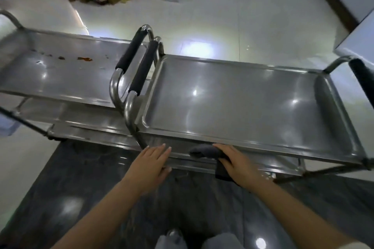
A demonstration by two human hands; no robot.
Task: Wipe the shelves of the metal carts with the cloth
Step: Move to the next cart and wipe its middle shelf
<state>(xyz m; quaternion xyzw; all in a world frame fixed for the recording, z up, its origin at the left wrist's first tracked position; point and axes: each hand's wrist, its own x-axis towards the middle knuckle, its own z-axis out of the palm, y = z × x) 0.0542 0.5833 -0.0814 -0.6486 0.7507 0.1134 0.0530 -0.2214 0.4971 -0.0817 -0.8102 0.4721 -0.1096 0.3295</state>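
carts (242,95): glossy smooth metal | cloth (204,151): dark matt fabric | floor (222,18): glossy tile

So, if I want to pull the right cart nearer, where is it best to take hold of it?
Probably the padded handle at the right cart's left end: grip the black foam from above, fingers wrapped round. It stands above the shelf rim, though the left cart's handle crowds it closely.

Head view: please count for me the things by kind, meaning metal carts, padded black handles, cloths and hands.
Metal carts: 2, the left cart and the right cart
Padded black handles: 3
Cloths: 1, dark cloth
Hands: 2, left hand and right hand
Total: 8
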